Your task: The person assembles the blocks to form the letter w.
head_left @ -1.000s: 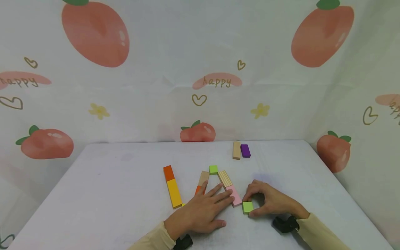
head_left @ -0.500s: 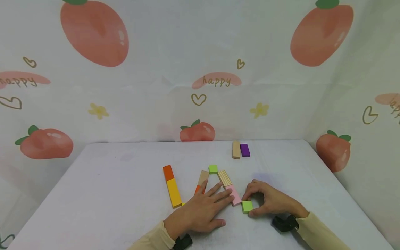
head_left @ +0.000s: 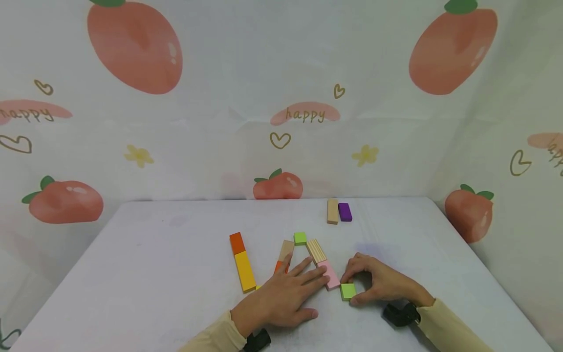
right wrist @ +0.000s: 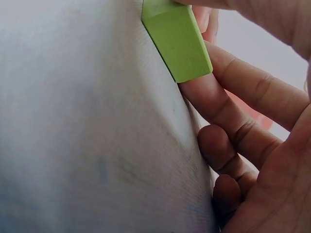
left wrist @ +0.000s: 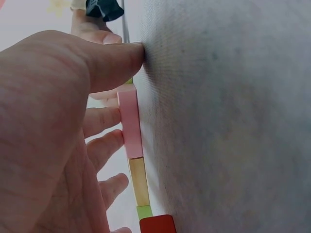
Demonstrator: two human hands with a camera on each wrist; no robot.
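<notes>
In the head view, my left hand point(head_left: 286, 299) lies palm down with spread fingers over a slanted row of blocks. Its fingertips touch a pink block point(head_left: 334, 276), also visible in the left wrist view. Above that come a striped wooden block point(head_left: 316, 251), a green block point(head_left: 300, 238) and a tan block point(head_left: 287, 249). An orange-red block point(head_left: 279, 266) is partly covered by the left hand. My right hand point(head_left: 387, 281) pinches a second green block point(right wrist: 181, 43) between thumb and fingers. That block sits on the table beside the pink block's lower end.
To the left, an orange block point(head_left: 237, 243) and a yellow block point(head_left: 245, 272) form a line, with a yellow corner point(head_left: 258, 288) showing by the left hand. A wooden block point(head_left: 332, 211) and a purple block point(head_left: 345, 212) lie near the back edge.
</notes>
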